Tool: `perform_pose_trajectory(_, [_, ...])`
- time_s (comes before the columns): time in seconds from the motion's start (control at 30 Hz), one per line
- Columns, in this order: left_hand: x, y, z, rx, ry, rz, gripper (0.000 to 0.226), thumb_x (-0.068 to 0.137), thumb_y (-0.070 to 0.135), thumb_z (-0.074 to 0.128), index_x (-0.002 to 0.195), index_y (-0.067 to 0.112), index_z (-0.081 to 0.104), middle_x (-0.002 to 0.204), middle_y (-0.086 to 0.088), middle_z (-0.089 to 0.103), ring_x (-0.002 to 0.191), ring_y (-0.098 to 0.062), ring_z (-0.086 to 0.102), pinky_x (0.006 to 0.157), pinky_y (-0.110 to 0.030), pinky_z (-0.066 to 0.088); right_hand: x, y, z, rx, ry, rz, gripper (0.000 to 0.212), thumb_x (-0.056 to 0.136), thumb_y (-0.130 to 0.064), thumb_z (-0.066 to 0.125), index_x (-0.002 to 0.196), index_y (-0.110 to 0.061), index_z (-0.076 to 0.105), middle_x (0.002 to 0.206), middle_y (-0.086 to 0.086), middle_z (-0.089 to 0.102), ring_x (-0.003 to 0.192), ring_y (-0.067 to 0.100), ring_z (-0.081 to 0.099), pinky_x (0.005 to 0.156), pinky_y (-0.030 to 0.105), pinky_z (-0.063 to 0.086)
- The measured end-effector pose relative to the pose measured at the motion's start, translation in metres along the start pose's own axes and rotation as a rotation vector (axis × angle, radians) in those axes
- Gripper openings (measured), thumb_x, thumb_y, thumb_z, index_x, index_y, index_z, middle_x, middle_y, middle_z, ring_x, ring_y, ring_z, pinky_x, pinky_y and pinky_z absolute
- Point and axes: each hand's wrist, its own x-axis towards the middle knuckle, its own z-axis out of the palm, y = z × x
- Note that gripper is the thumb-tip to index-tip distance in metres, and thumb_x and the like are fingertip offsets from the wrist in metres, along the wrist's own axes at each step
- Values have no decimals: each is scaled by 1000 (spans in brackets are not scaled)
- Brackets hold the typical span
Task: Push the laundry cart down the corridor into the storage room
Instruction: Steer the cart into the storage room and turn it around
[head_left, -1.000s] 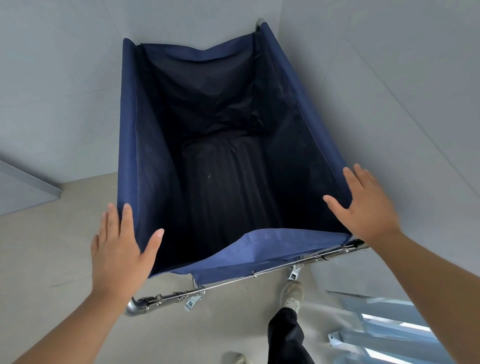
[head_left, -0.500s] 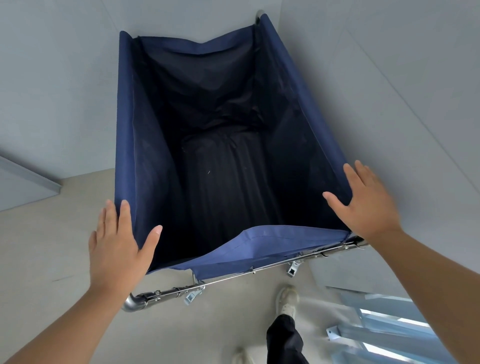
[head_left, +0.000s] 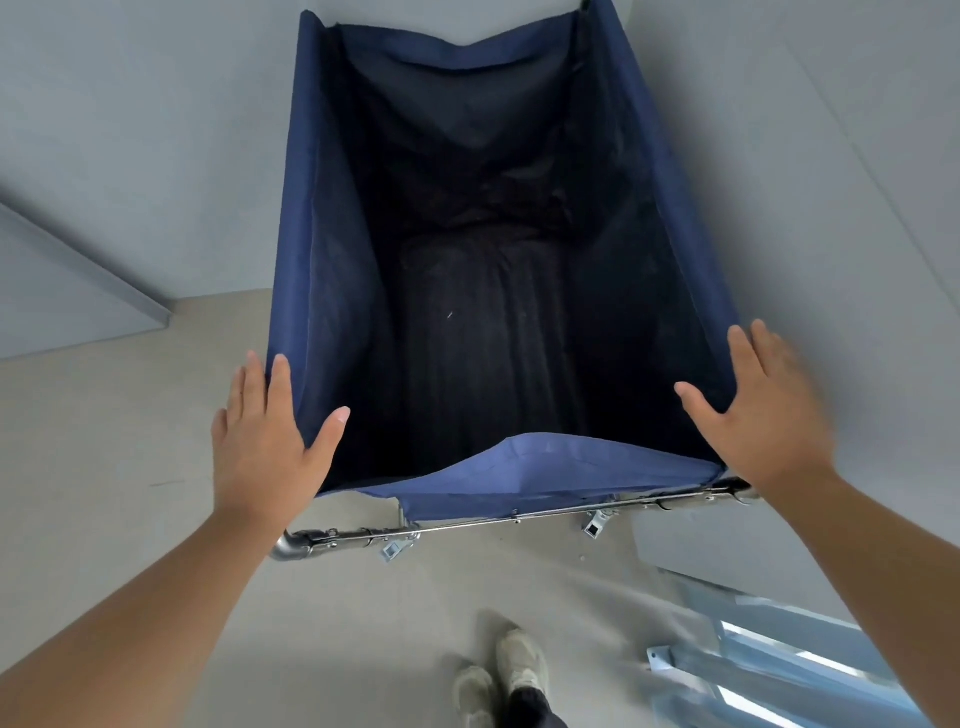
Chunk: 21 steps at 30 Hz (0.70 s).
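Two hands on the laundry cart (head_left: 306, 260), both flat. The left hand (head_left: 260, 452) lies at the near left corner, fingers straight along the outside of the blue cloth side, thumb spread over the rim toward the inside; it grips nothing. The right hand (head_left: 763, 415) does the same at the near right corner, with straight fingers and the thumb pointing inward; it is slightly blurred.

The cart stands straight ahead of the person on a pale floor (head_left: 130, 467). Its dark inside holds no laundry that can be made out. The near cloth edge sags above a metal bar (head_left: 467, 527) with small clips. The far end sits close to a grey wall (head_left: 130, 130); contact cannot be told. The right side runs just beside another wall (head_left: 805, 156).

Two pale shoes (head_left: 514, 670) show at the bottom edge. A metal frame (head_left: 753, 670) lies at lower right.
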Motion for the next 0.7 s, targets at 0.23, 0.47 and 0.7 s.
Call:
perform_pose_trajectory(0.23, [-1, 2, -2, -7, 13, -29, 86, 88, 67, 38, 150, 10, 18, 157, -20, 24, 145, -35, 19, 113, -54, 28, -1, -1, -2, 20, 13, -20, 83, 90, -57, 53, 154, -13, 23, 164, 11, 19, 151, 28, 15, 118, 47, 23])
perform_pose_trajectory(0.47, [0, 3, -3, -2, 22, -52, 88, 86, 68, 39, 148, 8, 20, 155, -20, 25, 145, -35, 20, 112, -54, 29, -2, -1, -1, 36, 8, -32, 84, 90, -58, 53, 155, -14, 22, 165, 9, 16, 152, 27, 14, 119, 45, 21])
perform_pose_trajectory(0.7, [-1, 2, -3, -10, 18, -60, 91, 86, 69, 40, 150, 9, 18, 158, -19, 21, 147, -34, 16, 115, -52, 24, -2, -4, -3, 26, -3, -28, 86, 90, -58, 54, 155, -13, 22, 165, 8, 17, 152, 25, 14, 119, 45, 22])
